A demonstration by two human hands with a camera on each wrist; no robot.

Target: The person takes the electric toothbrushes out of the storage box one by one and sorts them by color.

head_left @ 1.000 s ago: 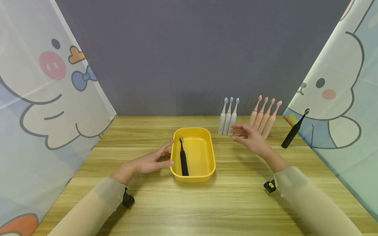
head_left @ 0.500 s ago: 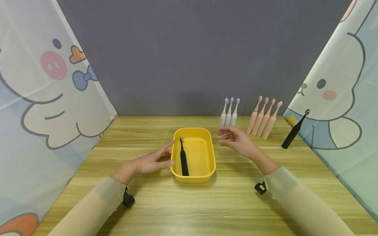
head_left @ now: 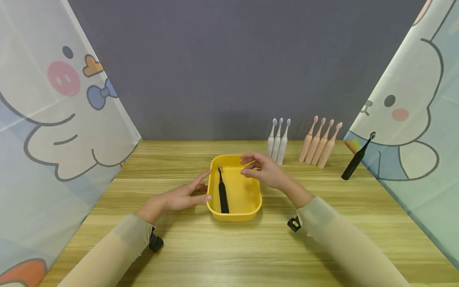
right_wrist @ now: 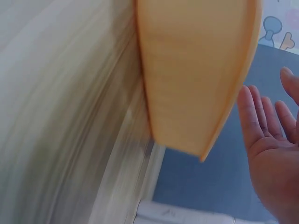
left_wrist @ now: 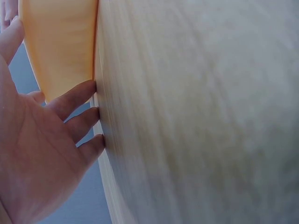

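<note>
A yellow tray (head_left: 252,217) stands on the wooden table, and inside it along the left wall lies a black electric toothbrush (head_left: 223,195). My left hand (head_left: 179,197) rests against the tray's left side, its thumb and index finger at the rim and the other fingers low by the table in the left wrist view. My right hand (head_left: 267,171) hovers over the tray's far right corner with nothing in it, fingers loosely bent. The right wrist view shows this right hand (right_wrist: 271,135) just above the rim of the tray (right_wrist: 196,70).
Right of the tray are 3 white toothbrushes (head_left: 276,147) in a row, then several pink toothbrushes (head_left: 319,147). Another black toothbrush (head_left: 355,161) is farther right, near the printed side curtain (head_left: 412,119). A grey panel (head_left: 201,79) closes off the back.
My right hand has moved left from beside the white and pink toothbrushes to over the tray's far right corner. The left hand and the tray have stayed put.
</note>
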